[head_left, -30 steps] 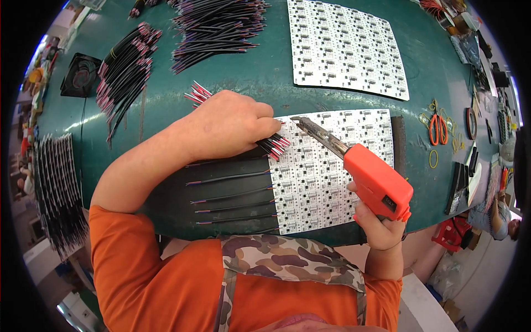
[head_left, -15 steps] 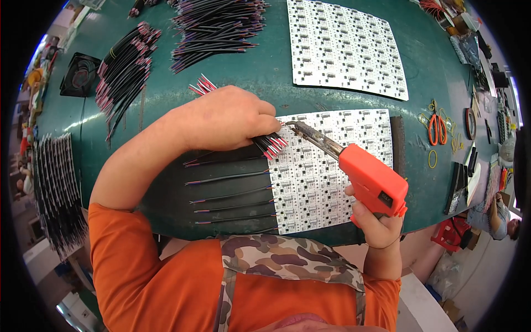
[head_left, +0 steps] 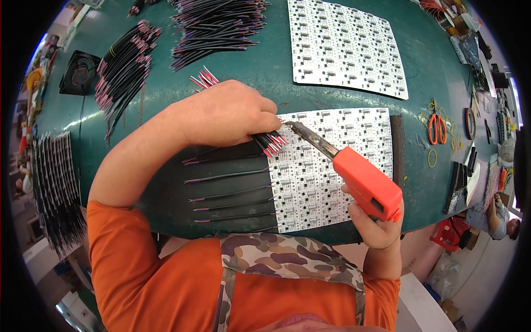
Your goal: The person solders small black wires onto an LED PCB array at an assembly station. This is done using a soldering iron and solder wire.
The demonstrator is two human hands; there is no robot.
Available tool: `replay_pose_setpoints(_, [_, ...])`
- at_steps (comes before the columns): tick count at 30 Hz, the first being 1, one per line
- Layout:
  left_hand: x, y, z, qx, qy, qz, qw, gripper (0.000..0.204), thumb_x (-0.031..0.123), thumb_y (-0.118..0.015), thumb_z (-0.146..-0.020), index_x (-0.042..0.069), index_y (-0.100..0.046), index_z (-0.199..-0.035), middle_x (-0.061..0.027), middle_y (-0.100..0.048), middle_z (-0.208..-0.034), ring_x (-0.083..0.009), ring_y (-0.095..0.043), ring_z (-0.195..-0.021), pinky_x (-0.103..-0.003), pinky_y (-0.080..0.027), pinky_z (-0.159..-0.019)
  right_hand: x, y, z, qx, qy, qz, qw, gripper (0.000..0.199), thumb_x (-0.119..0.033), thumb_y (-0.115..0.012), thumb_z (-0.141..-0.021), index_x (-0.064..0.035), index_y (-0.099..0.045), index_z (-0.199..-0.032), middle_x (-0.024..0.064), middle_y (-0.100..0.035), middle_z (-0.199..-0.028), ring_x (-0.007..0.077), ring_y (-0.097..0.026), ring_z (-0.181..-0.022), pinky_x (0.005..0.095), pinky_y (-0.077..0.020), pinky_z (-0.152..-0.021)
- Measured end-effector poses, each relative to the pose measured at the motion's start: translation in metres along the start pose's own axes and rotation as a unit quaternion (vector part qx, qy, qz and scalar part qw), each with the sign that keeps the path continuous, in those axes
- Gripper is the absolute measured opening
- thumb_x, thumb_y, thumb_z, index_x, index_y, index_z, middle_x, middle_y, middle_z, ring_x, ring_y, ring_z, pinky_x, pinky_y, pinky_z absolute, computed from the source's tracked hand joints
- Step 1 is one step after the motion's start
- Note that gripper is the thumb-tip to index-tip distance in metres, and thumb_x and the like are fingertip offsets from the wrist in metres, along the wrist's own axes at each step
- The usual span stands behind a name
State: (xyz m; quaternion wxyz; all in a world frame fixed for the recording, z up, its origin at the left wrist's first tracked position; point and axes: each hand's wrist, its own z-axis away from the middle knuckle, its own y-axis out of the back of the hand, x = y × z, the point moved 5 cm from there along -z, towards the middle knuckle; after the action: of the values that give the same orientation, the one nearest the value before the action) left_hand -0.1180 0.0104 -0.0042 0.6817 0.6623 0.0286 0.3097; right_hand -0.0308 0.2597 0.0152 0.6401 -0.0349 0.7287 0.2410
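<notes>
My left hand (head_left: 229, 113) grips a bundle of thin black wires with red and pink tips (head_left: 269, 142), holding their ends at the upper left corner of a white circuit board panel (head_left: 337, 166). My right hand (head_left: 373, 227) holds an orange soldering gun (head_left: 365, 182) by its handle; its metal tip (head_left: 292, 125) rests on the panel's top left corner, just right of the wire tips. Several wires (head_left: 229, 191) lie in a row with their ends on the panel's left edge.
A second white circuit board panel (head_left: 345, 47) lies farther back on the green table (head_left: 265, 72). Heaps of black wires (head_left: 124, 69) (head_left: 215, 25) sit at the back left. Orange scissors (head_left: 437, 128), rubber bands and small tools lie at the right. A black fan (head_left: 80, 72) is far left.
The soldering gun's tip has moved left and up along the panel toward the wire ends in my left hand. My left hand has shifted slightly upward.
</notes>
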Motion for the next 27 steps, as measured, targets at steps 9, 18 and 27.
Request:
replay_pose_setpoints(9, [0.000,0.002,-0.001,-0.001,-0.011,0.000,1.000,0.040,0.007,-0.070,-0.068,0.007,-0.063,-0.107,-0.0067,-0.060,-0.086,-0.0291,-0.062,-0.081,-0.042,-0.051,-0.068,-0.003,0.004,0.008,0.010,-0.005,0.026,1.000,0.036,-0.001,-0.067,-0.070,0.0054,-0.064,-0.106,0.0197,-0.067,-0.100,0.0319,-0.067,-0.084,0.0345,-0.0518,-0.076])
replay_pose_setpoints(18, [-0.002,0.002,0.000,-0.007,-0.020,0.039,0.999,0.040,0.006,-0.070,-0.068,0.006,-0.063,-0.107,-0.0079,-0.060,-0.086,-0.0309,-0.062,-0.082,-0.043,-0.051,-0.069,0.009,0.003,0.017,-0.007,-0.026,-0.037,0.999,0.044,-0.002,-0.064,-0.081,0.0089,-0.055,-0.122,0.0195,-0.068,-0.106,0.0276,-0.065,-0.102,0.0393,-0.0482,-0.093])
replay_pose_setpoints(27, [-0.003,0.003,-0.001,-0.005,-0.036,0.059,0.998,0.039,0.005,-0.070,-0.069,0.006,-0.063,-0.107,-0.0083,-0.060,-0.086,-0.0320,-0.061,-0.084,-0.043,-0.050,-0.070,0.004,0.000,0.011,0.010,-0.022,-0.011,1.000,0.033,-0.001,-0.068,-0.072,0.0055,-0.065,-0.104,0.0213,-0.067,-0.104,0.0330,-0.068,-0.090,0.0348,-0.0526,-0.079])
